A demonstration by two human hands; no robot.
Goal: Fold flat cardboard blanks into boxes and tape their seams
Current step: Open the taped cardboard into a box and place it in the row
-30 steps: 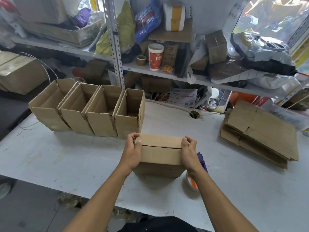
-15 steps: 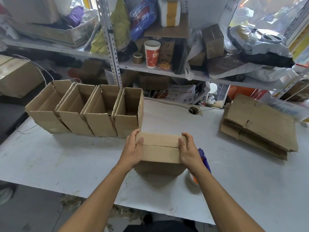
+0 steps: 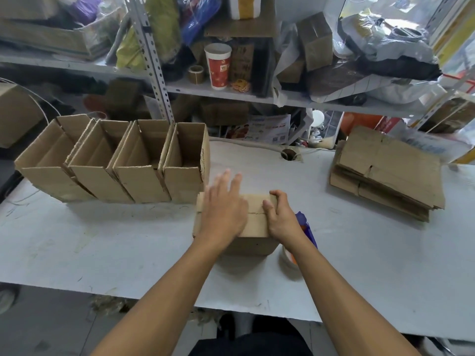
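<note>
Forearms extend from the lower edge of the view over the white surface (image 3: pixel 108 242). The cardboard box (image 3: pixel 254 224) stands on this surface directly in front of the person, with its two top flaps folded shut and meeting at a seam across the lid. The left hand (image 3: pixel 223 211) lies flat on the left portion of the lid; its fingers (image 3: pixel 231 183) are straight, spread slightly apart, and reach past the far edge of the box. The right hand (image 3: pixel 280 217) holds the right end of the box: its fingers (image 3: pixel 279 197) are curled over the far right corner, and the thumb presses on the lid beside the seam. A tape dispenser (image 3: pixel 303 227) with a blue and orange body lies on the surface just right of the box, partly hidden by the right wrist.

Farther back on the left, a row of four open boxes (image 3: pixel 115 163) stands on the surface, each touching its neighbour, with flaps upright. The nearest of these sits just beyond the left far corner of the closed box. On the right, well apart from the hands, a stack of flat blanks (image 3: pixel 388 173) rests on the surface.

Behind the surface, a metal shelf (image 3: pixel 231 92) carries a red paper cup (image 3: pixel 218 65), a tape roll (image 3: pixel 196 73) beside it, and assorted bags and cartons.
</note>
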